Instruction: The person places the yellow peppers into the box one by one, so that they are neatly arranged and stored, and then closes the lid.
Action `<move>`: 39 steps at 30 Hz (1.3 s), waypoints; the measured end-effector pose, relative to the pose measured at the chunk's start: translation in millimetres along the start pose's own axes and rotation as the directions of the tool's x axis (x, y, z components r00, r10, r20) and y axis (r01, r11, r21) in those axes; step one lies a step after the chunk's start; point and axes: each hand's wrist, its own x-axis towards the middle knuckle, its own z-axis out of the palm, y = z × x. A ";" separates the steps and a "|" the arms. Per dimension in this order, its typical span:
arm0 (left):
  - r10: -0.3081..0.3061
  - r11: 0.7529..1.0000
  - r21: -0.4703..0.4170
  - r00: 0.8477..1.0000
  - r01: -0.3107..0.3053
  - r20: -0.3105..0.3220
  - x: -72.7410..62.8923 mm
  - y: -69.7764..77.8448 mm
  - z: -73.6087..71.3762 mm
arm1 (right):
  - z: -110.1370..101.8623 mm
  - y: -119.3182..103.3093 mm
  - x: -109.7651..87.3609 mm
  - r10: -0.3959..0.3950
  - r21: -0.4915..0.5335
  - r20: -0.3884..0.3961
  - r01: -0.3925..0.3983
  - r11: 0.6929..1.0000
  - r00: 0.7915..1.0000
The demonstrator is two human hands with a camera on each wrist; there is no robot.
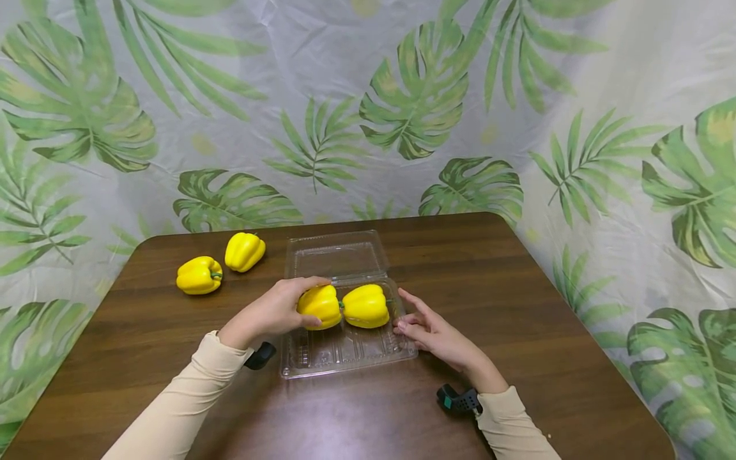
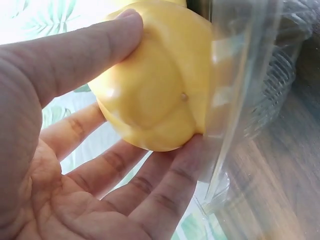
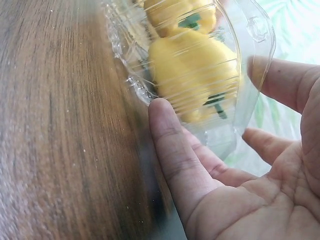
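My left hand (image 1: 282, 305) grips a yellow bell pepper (image 1: 319, 308) over the left part of the clear plastic container (image 1: 322, 367); in the left wrist view, its thumb (image 2: 131, 31) lies across one side and the fingers curl round the other. Another yellow bell pepper (image 1: 365, 306) lies in the container to the right, its green stem facing right. At the container's right side, my right hand (image 1: 439, 342) has its fingers extended and spread, fingertips right at the wall and rim. The hinged lid (image 1: 336, 252) lies back, away from me.
Two more yellow bell peppers, one nearer (image 1: 197, 276) and one farther (image 1: 244, 252), lie on the brown wooden table (image 1: 489, 275) at the back left. Behind the table hangs a leaf-patterned curtain (image 1: 339, 64).
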 end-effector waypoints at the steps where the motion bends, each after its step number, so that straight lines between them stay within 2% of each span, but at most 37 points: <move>1: 0.001 1.000 0.003 1.000 -0.001 0.002 0.1 0.3 0.1 | -0.3 0.2 0.4 -0.001 -0.002 -0.002 0.001 1.000 1.000; 10: -0.015 0.997 0.072 0.999 0.012 0.046 3.3 3.3 -0.1 | -1.7 -0.7 1.7 -0.004 0.009 -0.001 0.004 1.000 1.000; 19: -0.043 0.996 0.082 0.997 0.038 0.062 5.4 3.9 1.2 | -1.8 -0.7 2.1 -0.005 0.006 0.002 0.005 1.000 1.000; 26: -0.072 0.993 0.098 0.996 0.067 0.056 6.9 3.9 2.6 | -1.0 -0.2 2.1 0.004 0.008 0.001 -0.004 1.000 1.000; 34: -0.070 0.981 0.181 0.997 0.063 0.034 8.8 3.9 4.3 | -0.3 3.1 1.3 0.013 0.007 -0.007 -0.013 1.000 1.000; 39: -0.082 0.982 0.175 0.996 0.077 0.023 8.4 6.2 4.6 | -0.1 4.3 1.6 0.009 -0.005 -0.010 -0.009 1.000 1.000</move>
